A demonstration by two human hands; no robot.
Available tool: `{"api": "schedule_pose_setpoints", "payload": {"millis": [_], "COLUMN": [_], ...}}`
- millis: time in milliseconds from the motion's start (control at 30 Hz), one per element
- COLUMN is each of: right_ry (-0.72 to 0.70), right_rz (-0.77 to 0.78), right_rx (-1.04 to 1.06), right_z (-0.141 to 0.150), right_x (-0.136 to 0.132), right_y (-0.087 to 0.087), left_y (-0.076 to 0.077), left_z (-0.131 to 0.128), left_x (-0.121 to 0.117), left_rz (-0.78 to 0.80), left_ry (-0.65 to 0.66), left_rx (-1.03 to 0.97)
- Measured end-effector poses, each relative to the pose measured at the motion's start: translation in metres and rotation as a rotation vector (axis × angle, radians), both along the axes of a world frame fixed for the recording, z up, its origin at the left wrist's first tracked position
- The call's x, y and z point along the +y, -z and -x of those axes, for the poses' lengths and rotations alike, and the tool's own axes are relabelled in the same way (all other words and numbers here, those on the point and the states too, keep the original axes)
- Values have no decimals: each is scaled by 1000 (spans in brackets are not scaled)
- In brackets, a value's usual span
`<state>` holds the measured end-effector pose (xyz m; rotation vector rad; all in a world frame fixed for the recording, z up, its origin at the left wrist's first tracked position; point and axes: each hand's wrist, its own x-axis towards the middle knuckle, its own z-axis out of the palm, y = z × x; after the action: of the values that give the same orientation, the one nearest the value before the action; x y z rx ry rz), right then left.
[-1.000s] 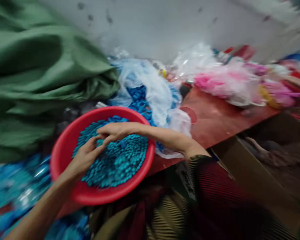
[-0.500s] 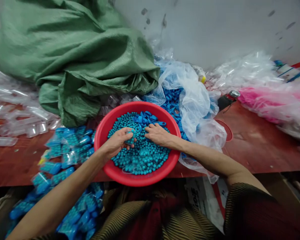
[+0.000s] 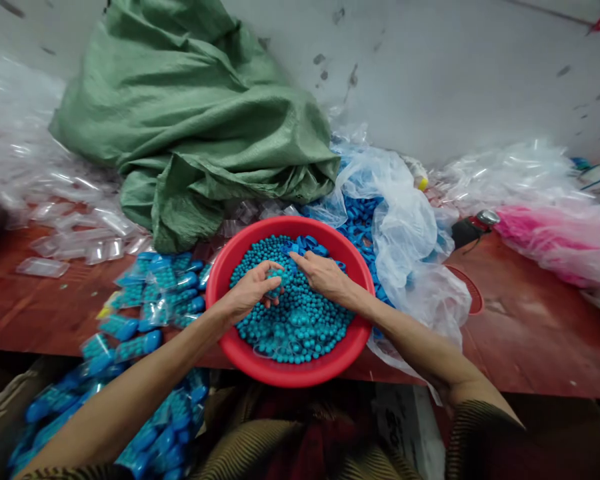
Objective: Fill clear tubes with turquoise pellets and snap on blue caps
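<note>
A red basin (image 3: 215, 287) holds turquoise beads (image 3: 300, 327) and, at its far side, a small heap of blue plastic pieces (image 3: 313, 245). Over the beads, my left hand (image 3: 253, 290) is closed around a small clear container (image 3: 276, 279) filled with turquoise beads; the fingers partly cover it. My right hand (image 3: 325, 275) is beside the blue pieces with its fingers drawn together and the index finger pointing left. Bits of blue show near that fingertip, but what the fingers hold, if anything, is hidden.
Left of the basin lie bead-filled containers with blue ends (image 3: 153, 287), more below the table edge. Clear empty containers (image 3: 90, 233) and a green sack (image 3: 205, 133) stand behind. Right are a translucent bag (image 3: 405, 227), blue pieces (image 3: 363, 220) and a pink bundle (image 3: 550, 233).
The view has shifted, so the whole scene sits lower and further right. My right index finger now points out from the hand. My left hand keeps the bead-filled container.
</note>
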<state>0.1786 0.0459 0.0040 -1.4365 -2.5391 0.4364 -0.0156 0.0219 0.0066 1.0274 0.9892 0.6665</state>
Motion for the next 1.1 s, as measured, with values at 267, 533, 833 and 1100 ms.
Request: {"api": "schedule_pose_setpoints", "payload": {"millis": [267,533,833,1100], "right_ry": [-4,53,97,96], "right_rz": [398,234,352,182], "right_rx": [592,734,713,685], "right_z": [14,16,22,24], "right_x": [-13,-13,-20,-24], "right_y": [-24,-16,-13,-20], "left_y": [0,-2,-5,-10], "left_z": [-3,-5,-6,-9], "left_x": [-2,-4,-5,-8], "left_rz": [-168,-224,-229,-260], "left_ry": [-49,-53,-73,-127], "left_rx": [-28,5,-24,-117]}}
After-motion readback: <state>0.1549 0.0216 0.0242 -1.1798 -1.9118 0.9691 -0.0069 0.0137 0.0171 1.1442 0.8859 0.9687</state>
